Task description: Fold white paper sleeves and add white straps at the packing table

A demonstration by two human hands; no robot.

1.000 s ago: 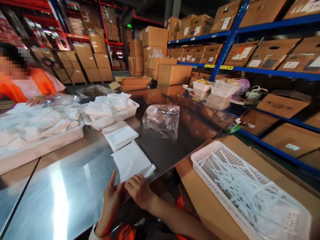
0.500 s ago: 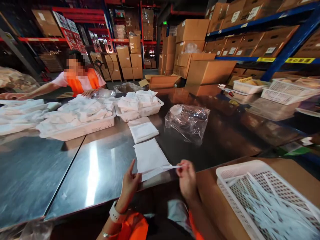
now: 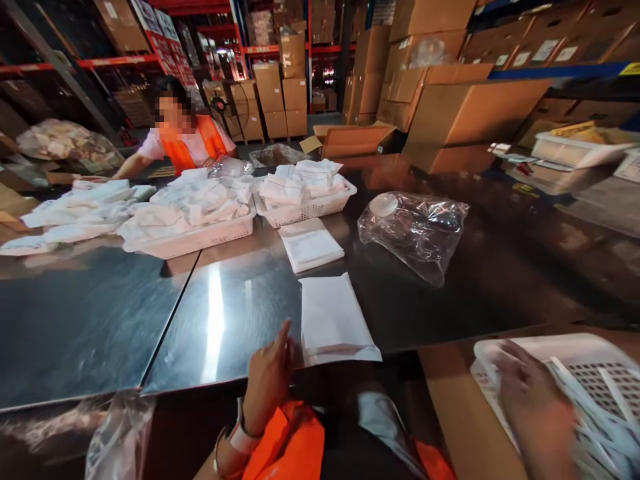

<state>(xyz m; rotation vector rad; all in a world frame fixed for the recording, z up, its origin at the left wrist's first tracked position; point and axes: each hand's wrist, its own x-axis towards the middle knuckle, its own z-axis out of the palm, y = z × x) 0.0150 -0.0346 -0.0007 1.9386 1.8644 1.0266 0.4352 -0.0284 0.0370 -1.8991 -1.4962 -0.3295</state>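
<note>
My left hand (image 3: pixel 267 377) rests at the near edge of the steel table (image 3: pixel 210 313), its fingers together and its thumb raised, touching the left corner of a flat white pouch (image 3: pixel 334 319). My right hand (image 3: pixel 533 400) is smeared by motion over the white basket (image 3: pixel 520 347) of thin white strips on my right; its fingers cannot be made out. A second stack of white pouches (image 3: pixel 311 247) lies just beyond the first.
Two white baskets (image 3: pixel 200 237) (image 3: pixel 310 210) heaped with white pouches stand mid-table. A crumpled clear bag (image 3: pixel 415 230) lies to the right. A person in an orange vest (image 3: pixel 187 143) works across the table. Cardboard boxes (image 3: pixel 465 110) and racks surround us.
My right hand has let go of the thin strip by the pouch and swung right over the basket. My left hand stayed at the pouch. The view has turned left.
</note>
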